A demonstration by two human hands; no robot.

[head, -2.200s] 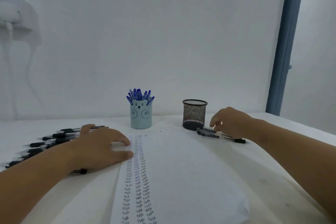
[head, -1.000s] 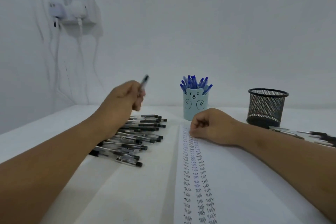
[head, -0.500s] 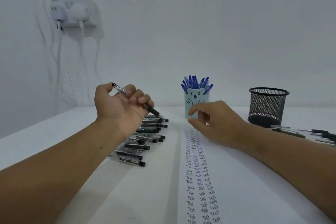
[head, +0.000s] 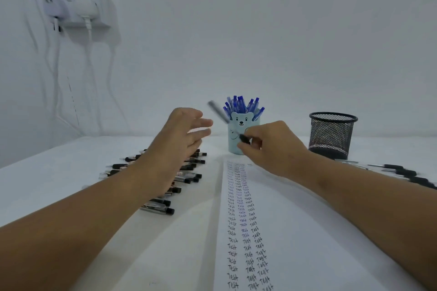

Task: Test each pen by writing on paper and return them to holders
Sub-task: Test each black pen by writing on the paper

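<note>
The black pen point(head: 227, 123) has passed from the left hand point(head: 182, 134), now spread wide, to the right hand point(head: 272, 146), which pinches it above the paper point(head: 307, 231), ready to write.

Motion-blurred pen point(head: 218, 112) pinched at its dark end by right hand point(head: 272, 146), left hand point(head: 183, 136) fingertips smeared, pile of black pens point(head: 186, 172) partly hidden behind left forearm, paper point(head: 283, 231) cut by bottom edge (writing too).
</note>
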